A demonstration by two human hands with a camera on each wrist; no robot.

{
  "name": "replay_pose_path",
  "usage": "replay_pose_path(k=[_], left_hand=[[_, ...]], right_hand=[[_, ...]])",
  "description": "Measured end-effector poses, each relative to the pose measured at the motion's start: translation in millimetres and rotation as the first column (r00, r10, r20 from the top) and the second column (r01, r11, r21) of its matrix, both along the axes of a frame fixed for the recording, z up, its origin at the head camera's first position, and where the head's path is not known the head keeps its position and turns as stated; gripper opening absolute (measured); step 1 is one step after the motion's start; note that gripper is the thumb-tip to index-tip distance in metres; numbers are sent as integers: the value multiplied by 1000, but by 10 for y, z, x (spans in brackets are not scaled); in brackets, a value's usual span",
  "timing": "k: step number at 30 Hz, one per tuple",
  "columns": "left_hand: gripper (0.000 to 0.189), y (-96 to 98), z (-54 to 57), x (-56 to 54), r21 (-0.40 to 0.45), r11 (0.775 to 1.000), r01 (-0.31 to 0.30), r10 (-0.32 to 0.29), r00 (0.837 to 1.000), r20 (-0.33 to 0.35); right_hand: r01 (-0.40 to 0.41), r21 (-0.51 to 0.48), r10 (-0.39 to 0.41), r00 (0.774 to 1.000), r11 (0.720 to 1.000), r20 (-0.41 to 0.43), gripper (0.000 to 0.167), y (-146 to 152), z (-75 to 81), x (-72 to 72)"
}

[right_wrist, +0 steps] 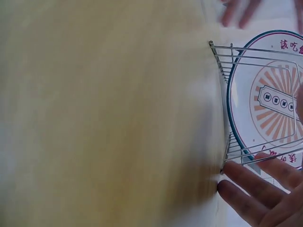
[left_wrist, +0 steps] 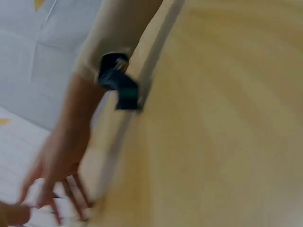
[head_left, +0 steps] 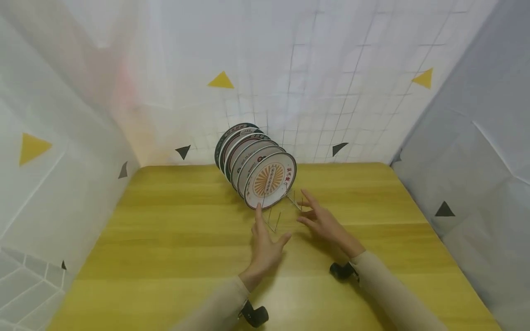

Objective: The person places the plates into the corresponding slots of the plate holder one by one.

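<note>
Several round plates stand on edge in a row in a thin wire rack (right_wrist: 260, 51) on the table. The front plate (head_left: 271, 180) is white with a dark rim, an orange sunburst and red characters. My left hand (head_left: 265, 250) is on the near left side of the rack, thumb spread and index fingertip overlapping the plate's lower rim in the head view. On the right side of the rack, my right hand (head_left: 325, 223) has its fingers spread beside the front wires, holding nothing. The right wrist view shows its fingers (right_wrist: 251, 182) close to the rack's lower corner.
The yellow wood-grain table (head_left: 174, 253) carries the rack toward its back edge. White sheeting (head_left: 256, 55) with yellow and black triangles encloses the back and sides. A small dark camera (head_left: 254, 316) is strapped to the left wrist, another (head_left: 342, 271) to the right.
</note>
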State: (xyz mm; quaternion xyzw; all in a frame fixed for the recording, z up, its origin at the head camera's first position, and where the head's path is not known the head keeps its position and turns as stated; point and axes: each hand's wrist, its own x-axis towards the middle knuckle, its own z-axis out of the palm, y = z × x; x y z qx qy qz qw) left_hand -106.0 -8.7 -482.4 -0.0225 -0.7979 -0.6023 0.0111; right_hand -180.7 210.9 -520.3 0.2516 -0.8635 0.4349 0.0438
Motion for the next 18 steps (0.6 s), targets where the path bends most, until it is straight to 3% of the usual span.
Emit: replay_pose_path(k=[3,7,14,18], left_hand=[[105,160,-113,10,119,990,-73,66,996,63],[97,356,-157,-22,177,977,-117,101,990,99],[92,534,-137,92,90,994,-69,54,985,163],[97,533,-162,129,37,997,-65,60,991,123]], right_hand=[[7,8,-8,1000,1000,8,80,19,18,0],[29,18,-30,999,999,32,75,55,-13,15],[23,-26,-21,998,999,66,73,24,15,74],[-17,-33,20,995,999,93,74,-37,195,151]])
